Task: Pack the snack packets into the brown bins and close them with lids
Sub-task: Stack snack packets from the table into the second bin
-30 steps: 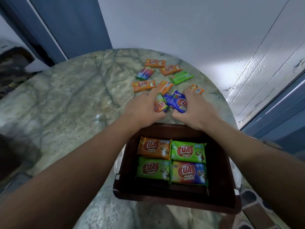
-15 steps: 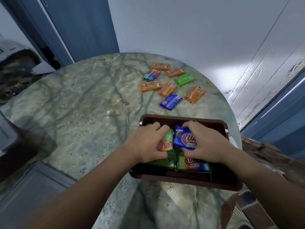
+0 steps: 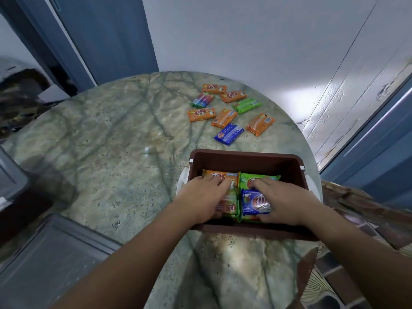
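A brown bin (image 3: 245, 158) stands at the near right of the round marble table (image 3: 111, 152), with snack packets laid inside. Both my hands reach into it. My left hand (image 3: 204, 198) holds an orange-green packet (image 3: 229, 204) down on the left stack. My right hand (image 3: 283, 202) grips a blue packet (image 3: 254, 202) on the right stack, thumb under its near edge. An orange packet (image 3: 214, 175) and a green packet (image 3: 247, 178) lie in the bin's far row. Several loose packets lie beyond the bin, among them a blue one (image 3: 229, 133) and an orange one (image 3: 260, 124).
White handles (image 3: 181, 181) stick out at the bin's sides. A white wall (image 3: 245, 41) runs behind the table and a blue door (image 3: 107, 32) stands at the back left. A grey surface (image 3: 44, 253) lies at the near left, patterned floor (image 3: 334, 275) at the near right.
My hands took an orange-green and a blue packet from the table, carried them back over the bin and lowered them onto the packets inside.
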A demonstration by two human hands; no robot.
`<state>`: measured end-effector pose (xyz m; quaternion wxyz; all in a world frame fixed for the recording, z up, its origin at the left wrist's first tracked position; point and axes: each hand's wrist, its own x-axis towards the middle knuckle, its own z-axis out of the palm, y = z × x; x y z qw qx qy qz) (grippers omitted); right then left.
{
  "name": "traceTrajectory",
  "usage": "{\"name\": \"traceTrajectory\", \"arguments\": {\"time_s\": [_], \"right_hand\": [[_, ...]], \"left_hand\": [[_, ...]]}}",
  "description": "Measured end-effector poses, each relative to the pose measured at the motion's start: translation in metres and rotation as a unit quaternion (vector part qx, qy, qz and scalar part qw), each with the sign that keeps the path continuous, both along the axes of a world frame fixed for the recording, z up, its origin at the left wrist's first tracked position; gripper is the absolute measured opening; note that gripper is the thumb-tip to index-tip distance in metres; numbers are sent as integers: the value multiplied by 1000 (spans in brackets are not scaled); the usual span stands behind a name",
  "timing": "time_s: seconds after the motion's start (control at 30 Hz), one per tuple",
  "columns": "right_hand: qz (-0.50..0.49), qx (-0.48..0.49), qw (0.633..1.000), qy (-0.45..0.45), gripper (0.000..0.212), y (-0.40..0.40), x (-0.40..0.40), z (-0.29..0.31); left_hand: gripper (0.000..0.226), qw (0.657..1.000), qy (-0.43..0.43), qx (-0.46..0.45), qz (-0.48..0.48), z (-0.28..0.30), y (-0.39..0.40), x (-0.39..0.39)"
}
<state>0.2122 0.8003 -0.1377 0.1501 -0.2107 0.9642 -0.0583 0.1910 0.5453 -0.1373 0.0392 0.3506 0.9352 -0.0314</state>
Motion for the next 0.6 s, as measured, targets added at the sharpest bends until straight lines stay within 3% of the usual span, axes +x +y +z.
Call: {"name": "traceTrajectory", "arguments": {"time_s": [0.13, 0.3, 0.47, 0.6], "right_hand": [[-4, 2, 1000, 5, 89, 0, 1, 0], [-11, 1, 1000, 2, 87, -2, 2, 2], [-8, 4, 1000, 14, 82, -2, 3, 2], [0, 15, 1000, 26, 83, -3, 3, 2]], "left_hand": [[83, 1000, 14, -15, -13, 0, -1, 1], [72, 1000, -18, -8, -5, 5, 1, 4], [44, 995, -44, 78, 32, 12, -1, 8], [37, 988, -57, 131, 63, 13, -3, 8]]}}
